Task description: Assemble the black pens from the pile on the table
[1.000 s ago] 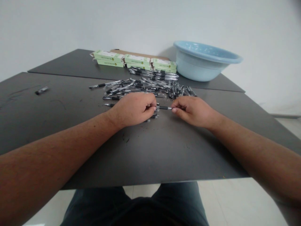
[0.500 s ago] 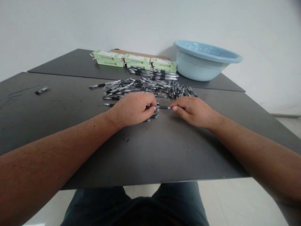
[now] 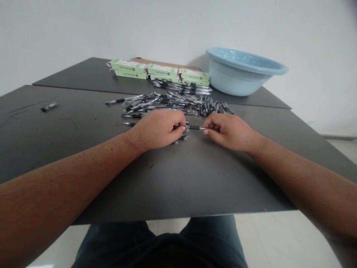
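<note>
On the near side of the pile, a pen is held crosswise between two hands. The left hand pinches it between thumb and forefinger; the right hand has thumb and forefinger about the tip, though whether they press on it cannot be told. Loose pens, nearer than the pile, lie beside the left hand. Good handling probably calls for a steady left pinch, both hands in line, and straight, even force that spares the slender tip.

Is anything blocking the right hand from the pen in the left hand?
Nothing visible is: the right hand is right at the tip of the pen held by the left hand. The pile of pens lies farther back.
</note>
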The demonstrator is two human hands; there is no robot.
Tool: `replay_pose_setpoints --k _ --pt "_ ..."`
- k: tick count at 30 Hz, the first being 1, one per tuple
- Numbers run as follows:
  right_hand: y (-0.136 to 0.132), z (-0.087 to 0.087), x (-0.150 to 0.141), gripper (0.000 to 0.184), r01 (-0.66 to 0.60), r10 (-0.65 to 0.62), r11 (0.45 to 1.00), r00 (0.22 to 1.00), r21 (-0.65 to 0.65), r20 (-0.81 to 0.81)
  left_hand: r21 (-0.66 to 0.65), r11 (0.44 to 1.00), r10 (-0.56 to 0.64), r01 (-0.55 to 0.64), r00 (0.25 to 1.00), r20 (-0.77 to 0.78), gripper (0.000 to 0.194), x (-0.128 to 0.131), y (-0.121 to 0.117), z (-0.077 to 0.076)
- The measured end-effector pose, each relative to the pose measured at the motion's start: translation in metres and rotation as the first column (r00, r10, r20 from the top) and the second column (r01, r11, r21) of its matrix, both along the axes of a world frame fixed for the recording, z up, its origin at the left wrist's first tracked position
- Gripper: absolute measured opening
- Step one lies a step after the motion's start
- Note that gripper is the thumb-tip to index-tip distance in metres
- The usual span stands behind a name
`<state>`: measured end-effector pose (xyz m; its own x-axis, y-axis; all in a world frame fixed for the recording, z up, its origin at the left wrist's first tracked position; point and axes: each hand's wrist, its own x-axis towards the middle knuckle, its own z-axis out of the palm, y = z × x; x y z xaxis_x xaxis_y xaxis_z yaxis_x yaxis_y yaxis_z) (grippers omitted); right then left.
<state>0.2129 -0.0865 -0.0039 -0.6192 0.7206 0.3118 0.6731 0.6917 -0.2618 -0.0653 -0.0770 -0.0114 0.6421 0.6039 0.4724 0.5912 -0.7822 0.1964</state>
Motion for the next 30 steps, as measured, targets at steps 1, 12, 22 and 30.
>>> replay_pose_setpoints --k 1,12,22,30 --pt "0.0006 -0.0004 0.0001 0.019 -0.022 0.022 1.000 1.000 0.014 0.021 -0.002 1.000 0.000 0.000 1.000 0.000 0.015 -0.0001 0.0000 -0.0002" --pt "0.0006 -0.0002 -0.0003 0.020 -0.048 0.048 0.999 0.998 0.017 0.036 -0.015 1.000 0.009 -0.009 1.000 -0.004 0.016 0.0003 -0.0002 0.0004" --pt "-0.0001 0.0001 -0.0006 0.018 -0.034 0.033 0.999 0.999 0.010 0.014 0.000 1.000 0.010 -0.010 1.000 -0.008 0.016 0.0009 0.0003 0.0003" --pt "-0.0004 0.0004 -0.0009 0.018 -0.004 0.003 1.000 1.000 -0.022 -0.015 -0.017 1.000 0.014 -0.014 1.000 -0.012 0.017 0.0012 -0.0005 0.0011"
